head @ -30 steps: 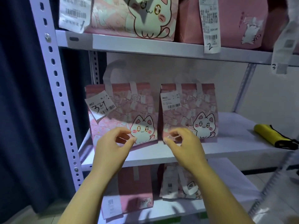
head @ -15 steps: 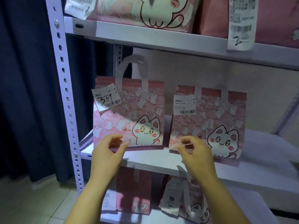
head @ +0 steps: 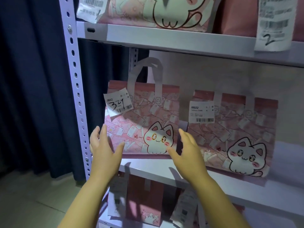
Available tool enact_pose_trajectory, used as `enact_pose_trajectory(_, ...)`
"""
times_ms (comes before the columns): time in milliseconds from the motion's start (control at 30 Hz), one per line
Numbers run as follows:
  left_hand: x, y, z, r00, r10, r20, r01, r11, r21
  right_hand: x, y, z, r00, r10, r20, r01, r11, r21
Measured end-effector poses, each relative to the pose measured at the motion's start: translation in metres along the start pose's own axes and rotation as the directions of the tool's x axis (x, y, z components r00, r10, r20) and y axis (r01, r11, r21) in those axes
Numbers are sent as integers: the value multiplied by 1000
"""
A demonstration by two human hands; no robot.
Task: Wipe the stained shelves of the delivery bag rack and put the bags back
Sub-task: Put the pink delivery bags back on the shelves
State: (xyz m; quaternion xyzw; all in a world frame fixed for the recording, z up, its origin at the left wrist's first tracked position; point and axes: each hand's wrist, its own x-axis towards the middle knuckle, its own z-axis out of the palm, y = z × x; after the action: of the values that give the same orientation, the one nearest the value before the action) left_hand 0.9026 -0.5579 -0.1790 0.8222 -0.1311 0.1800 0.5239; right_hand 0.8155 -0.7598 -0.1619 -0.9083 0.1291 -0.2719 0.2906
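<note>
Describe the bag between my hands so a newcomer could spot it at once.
Find the rack's middle shelf. Of its two pink cat bags, it is the left bag, nearest the perforated upright. Unlike the right bag, its label is tilted and bears a handwritten 34.

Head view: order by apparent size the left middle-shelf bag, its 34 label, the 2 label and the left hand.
Largest: left middle-shelf bag.
Next, unranked: 2 label and left hand look alike; the label is cropped and the hand is nearer the camera.
Smallest: 34 label.
</note>
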Motion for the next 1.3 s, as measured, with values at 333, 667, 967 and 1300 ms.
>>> enact_pose_trajectory(333, 30, -17, 5, 988, -39, 150, 35, 999, 31, 17, 4, 22, 964, 267, 17, -267, 957, 109)
enact_pose_trajectory(667, 24, 1, 20, 988, 152, -23, -152, 988, 9, -1, 13, 9, 951, 256, -174, -214, 950, 230)
enact_pose_trajectory(967, -3, 51, 65, 904, 388, 180, -353, 914, -200, -34, 43, -51, 839, 278, -467, -172, 951, 257)
enact_pose_trajectory(1300, -38, 97, 145, 905, 298, 303, -302, 953, -33, -42, 124, -133, 703, 318, -636, -310, 942, 128)
